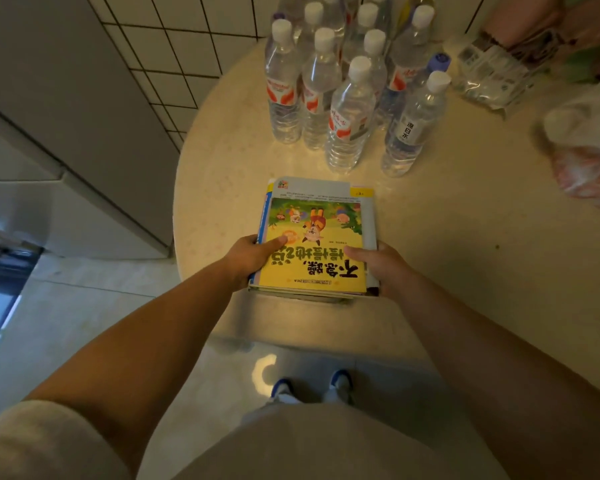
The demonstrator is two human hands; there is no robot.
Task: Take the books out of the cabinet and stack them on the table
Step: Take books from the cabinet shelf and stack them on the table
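Note:
A stack of thin children's books point(317, 233) lies on the round cream table point(447, 237), near its front edge. The top book has a yellow cover with cartoon animals and large upside-down characters. My left hand point(253, 259) grips the stack's near left side, thumb on the cover. On the near right side my right hand point(381, 268) holds the stack the same way. The lower books show only as edges. No cabinet interior is in view.
Several clear water bottles point(350, 116) stand on the table just behind the stack. A plastic bag of packets point(496, 74) and a crumpled bag point(582, 157) lie at the right. A grey cabinet point(66, 116) and tiled wall are at the left.

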